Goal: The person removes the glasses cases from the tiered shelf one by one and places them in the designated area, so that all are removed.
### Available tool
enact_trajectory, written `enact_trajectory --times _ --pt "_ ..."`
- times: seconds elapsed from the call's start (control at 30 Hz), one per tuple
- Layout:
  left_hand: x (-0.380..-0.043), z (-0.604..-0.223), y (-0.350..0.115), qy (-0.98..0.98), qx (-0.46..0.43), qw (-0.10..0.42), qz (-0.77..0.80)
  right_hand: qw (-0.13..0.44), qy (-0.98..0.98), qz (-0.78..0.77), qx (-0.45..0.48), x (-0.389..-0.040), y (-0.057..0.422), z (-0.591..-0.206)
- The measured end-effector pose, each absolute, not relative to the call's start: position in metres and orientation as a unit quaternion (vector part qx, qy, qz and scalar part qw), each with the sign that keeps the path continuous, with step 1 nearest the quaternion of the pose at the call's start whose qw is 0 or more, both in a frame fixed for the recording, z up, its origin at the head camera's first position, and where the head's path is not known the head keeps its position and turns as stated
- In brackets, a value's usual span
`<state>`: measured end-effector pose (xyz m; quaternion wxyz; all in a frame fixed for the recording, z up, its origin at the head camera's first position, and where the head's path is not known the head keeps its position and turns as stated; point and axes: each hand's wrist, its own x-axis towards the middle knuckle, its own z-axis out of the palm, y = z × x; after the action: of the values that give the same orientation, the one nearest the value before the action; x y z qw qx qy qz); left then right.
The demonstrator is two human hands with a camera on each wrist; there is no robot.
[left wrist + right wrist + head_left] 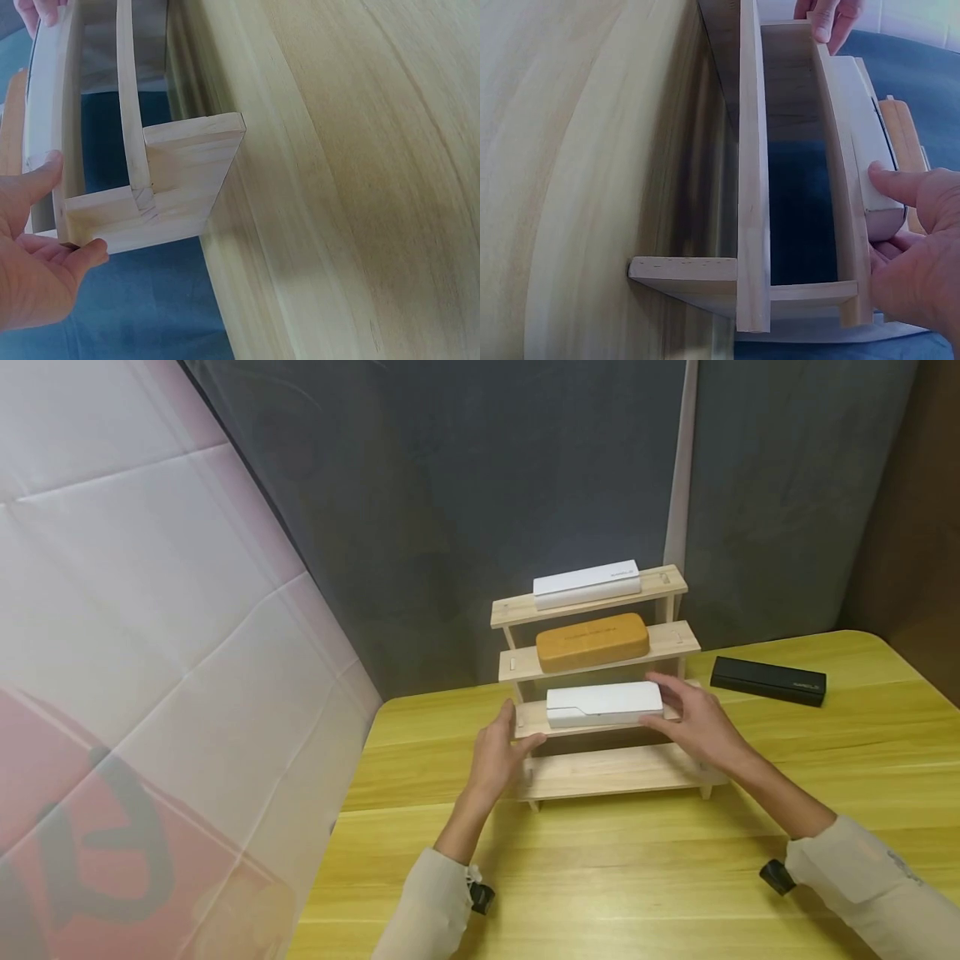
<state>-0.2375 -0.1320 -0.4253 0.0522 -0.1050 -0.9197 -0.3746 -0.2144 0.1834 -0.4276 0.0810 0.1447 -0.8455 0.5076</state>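
Note:
A stepped wooden display rack (622, 772) stands on the table, with a white glasses case (603, 706) on its second-lowest shelf. At that shelf's left end, my left hand (495, 752) grips the wood, thumb on the front edge, as the left wrist view shows from the side. My right hand (697, 722) holds the right end of the white case; in the right wrist view its thumb (892, 180) presses the case's front. The fingers curl round the end, partly hidden. Higher up lie a tan glasses case (592, 643) and another white case (587, 585).
A black glasses case (768, 681) lies on the yellow wood-grain table (600, 885), right of the rack. Behind the table hangs a dark grey curtain (450, 510). A white printed sheet (150, 577) slopes along the left side.

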Motion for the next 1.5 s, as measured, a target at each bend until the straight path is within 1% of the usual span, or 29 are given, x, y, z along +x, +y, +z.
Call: enact_trajectory --times 0.23,0.5,0.77,1.23,1.5 --pt "-0.2373 -0.4256 -0.1329 -0.917 -0.108 0.049 -0.381 0.075 -0.836 0.527 0.135 -0.2163 0.184 -0.4306" --pt "-0.2377 -0.4258 -0.1331 -0.917 -0.114 0.052 -0.378 0.07 -0.85 0.502 0.145 -0.2152 0.1869 -0.4277" --pt "-0.238 -0.4261 -0.1335 -0.919 -0.119 0.053 -0.371 0.063 -0.825 0.545 0.137 -0.2166 0.1866 -0.4281" --pt "-0.2379 -0.4271 -0.1329 -0.921 -0.109 0.054 -0.371 0.085 -0.808 0.569 0.125 -0.2143 0.1855 -0.4279" --pt "-0.2369 -0.4262 -0.1322 -0.918 -0.107 0.058 -0.377 0.071 -0.797 0.591 0.103 -0.2101 0.1857 -0.4253"
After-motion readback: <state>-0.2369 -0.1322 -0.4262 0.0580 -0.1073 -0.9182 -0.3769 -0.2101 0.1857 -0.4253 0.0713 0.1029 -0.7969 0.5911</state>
